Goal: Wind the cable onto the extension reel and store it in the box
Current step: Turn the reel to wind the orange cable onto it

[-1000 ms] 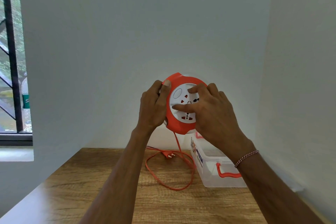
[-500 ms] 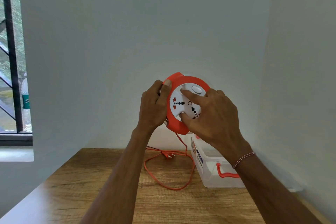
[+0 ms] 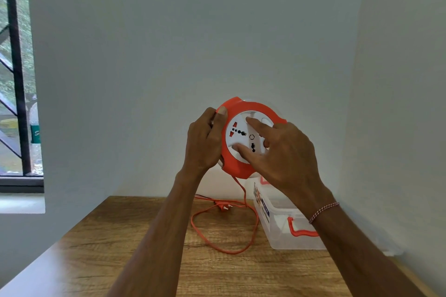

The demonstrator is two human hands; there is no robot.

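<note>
I hold a round orange extension reel (image 3: pixel 235 166) with a white socket face upright in the air above the table. My left hand (image 3: pixel 205 140) grips its left rim, thumb on the front. My right hand (image 3: pixel 282 152) presses thumb and fingers on the white centre disc. An orange cable (image 3: pixel 251 231) hangs from the reel's bottom and lies in a loose loop on the wooden table (image 3: pixel 120 248), its plug (image 3: pixel 223 207) near the back wall. A clear plastic box (image 3: pixel 287 231) with orange latches stands open at the right, under my right wrist.
White walls close in at the back and on the right, right beside the box. A window with black bars (image 3: pixel 14 79) is at the far left. The table's left and front edges run out of view.
The white socket disc has turned clockwise under my right hand's fingers. The cable loop on the table has shifted a little. My left hand keeps the same hold on the rim.
</note>
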